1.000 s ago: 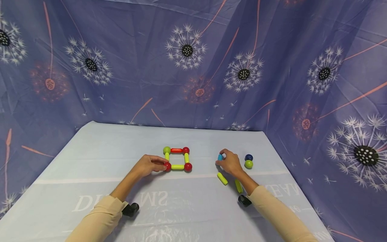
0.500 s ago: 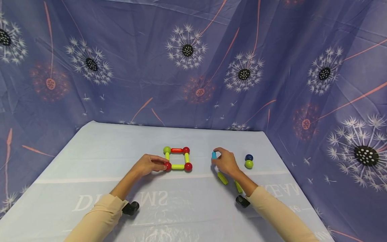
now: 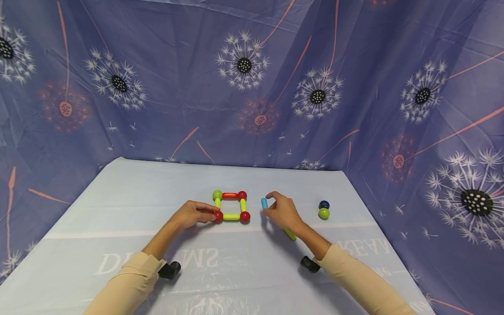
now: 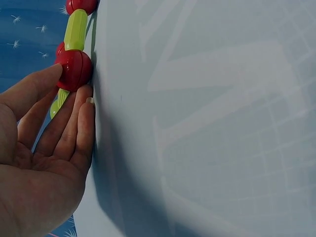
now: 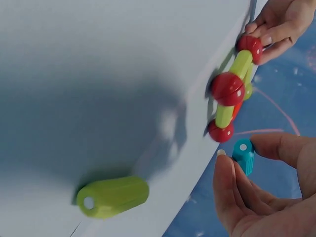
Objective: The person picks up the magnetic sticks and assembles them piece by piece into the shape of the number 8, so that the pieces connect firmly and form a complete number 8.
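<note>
Our right grip (image 3: 284,214) pinches a blue rod (image 3: 264,203). Farther from the right edge of the worktop (image 3: 157,188), our left grip (image 3: 190,215) holds a red ball (image 4: 76,71).

On the table (image 3: 149,188), a square of sticks and balls (image 3: 231,217) has its near left corner ball (image 3: 218,216) between the left hand's (image 3: 192,215) thumb and fingers. To the square's right, apart, the right hand (image 3: 284,213) holds a short stick (image 3: 264,203). A loose stick (image 5: 113,196) lies nearer the person. Farther right sit two balls, the far ball (image 3: 324,204) just behind the near ball (image 3: 323,214). A curtain (image 3: 177,96) hangs behind.
</note>
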Tool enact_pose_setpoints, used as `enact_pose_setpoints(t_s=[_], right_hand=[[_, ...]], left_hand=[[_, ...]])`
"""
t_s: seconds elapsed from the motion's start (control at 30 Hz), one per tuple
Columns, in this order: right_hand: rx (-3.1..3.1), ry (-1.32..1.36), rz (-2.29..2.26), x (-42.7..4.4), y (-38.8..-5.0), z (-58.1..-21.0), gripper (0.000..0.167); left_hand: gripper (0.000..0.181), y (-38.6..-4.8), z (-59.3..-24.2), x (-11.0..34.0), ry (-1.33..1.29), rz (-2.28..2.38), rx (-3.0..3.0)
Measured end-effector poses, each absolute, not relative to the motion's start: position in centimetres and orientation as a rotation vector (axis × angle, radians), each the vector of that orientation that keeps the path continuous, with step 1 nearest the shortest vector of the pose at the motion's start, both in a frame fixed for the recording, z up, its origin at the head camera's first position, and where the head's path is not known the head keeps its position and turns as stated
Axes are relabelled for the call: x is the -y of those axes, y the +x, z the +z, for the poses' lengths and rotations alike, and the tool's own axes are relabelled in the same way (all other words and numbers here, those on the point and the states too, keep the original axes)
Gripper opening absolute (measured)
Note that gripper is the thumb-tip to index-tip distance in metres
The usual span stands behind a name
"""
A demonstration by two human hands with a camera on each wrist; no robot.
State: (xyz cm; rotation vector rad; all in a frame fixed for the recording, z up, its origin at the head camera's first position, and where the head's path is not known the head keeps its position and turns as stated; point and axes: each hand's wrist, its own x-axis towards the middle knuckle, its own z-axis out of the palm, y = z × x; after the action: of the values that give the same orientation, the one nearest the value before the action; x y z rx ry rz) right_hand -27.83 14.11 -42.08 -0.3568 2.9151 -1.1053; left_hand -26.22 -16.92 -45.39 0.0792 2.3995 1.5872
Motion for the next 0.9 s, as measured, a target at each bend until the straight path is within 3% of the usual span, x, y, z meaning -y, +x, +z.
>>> enact_pose_setpoints(t_s=[0.9], right_hand=[[-2.72,-0.612,-1.074,-9.2,-25.0,-42.3,0.026]], left_hand=[[0.034,-26.2,-45.4,17.0,0.083,1.608,-2.393]])
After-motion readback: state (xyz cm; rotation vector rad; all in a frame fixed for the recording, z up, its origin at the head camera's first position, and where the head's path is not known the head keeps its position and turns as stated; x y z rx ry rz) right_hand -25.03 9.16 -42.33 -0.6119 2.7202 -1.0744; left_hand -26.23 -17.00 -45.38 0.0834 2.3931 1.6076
